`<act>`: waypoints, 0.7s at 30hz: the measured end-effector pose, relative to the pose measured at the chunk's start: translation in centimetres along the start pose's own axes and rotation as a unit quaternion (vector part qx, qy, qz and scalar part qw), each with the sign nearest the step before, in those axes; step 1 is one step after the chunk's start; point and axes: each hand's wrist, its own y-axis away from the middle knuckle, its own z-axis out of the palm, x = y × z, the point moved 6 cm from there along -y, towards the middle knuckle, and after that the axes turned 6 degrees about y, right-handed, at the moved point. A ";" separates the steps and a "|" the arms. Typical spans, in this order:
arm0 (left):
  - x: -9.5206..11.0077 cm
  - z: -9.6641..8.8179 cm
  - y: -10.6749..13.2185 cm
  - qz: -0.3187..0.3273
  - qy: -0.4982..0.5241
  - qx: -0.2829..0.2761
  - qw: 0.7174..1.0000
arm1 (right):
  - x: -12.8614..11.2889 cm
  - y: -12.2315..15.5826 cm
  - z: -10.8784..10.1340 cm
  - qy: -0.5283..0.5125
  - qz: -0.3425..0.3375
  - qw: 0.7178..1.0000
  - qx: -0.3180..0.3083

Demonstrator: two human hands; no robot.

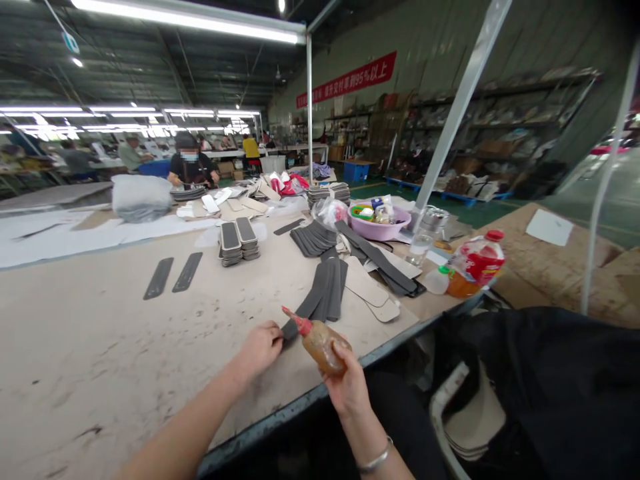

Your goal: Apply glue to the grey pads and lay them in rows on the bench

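Note:
My right hand (345,380) is wrapped round a squeeze bottle (323,347) of brownish liquid, probably glue. Its red nozzle points up and to the left. My left hand (261,348) is closed at the near end of a dark grey strip (307,307), its fingertips pinching the edge. That strip lies in a fan of overlapping grey strips (330,287). Beside the fan are beige rounded panels (370,290). Two separate grey pieces (159,278) lie on the left of the table (125,360).
Stacks of grey, pale-edged pieces (231,243) stand mid-table. A pink basin (383,228) of small items and a red-labelled bottle (477,263) are at the right. A metal post (457,100) rises there. A co-worker (193,167) sits across the table.

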 end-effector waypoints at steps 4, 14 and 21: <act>-2.0 -5.4 5.1 -0.008 -0.022 0.040 0.999 | -0.2 0.3 -0.4 0.018 0.004 1.000 -0.008; -5.4 -7.2 19.9 -0.050 -0.150 0.051 0.986 | 4.8 2.9 2.2 0.255 -0.021 0.961 -0.100; -3.8 -6.8 22.0 -0.068 -0.125 0.122 0.982 | 7.5 4.5 3.1 0.382 -0.081 0.913 -0.115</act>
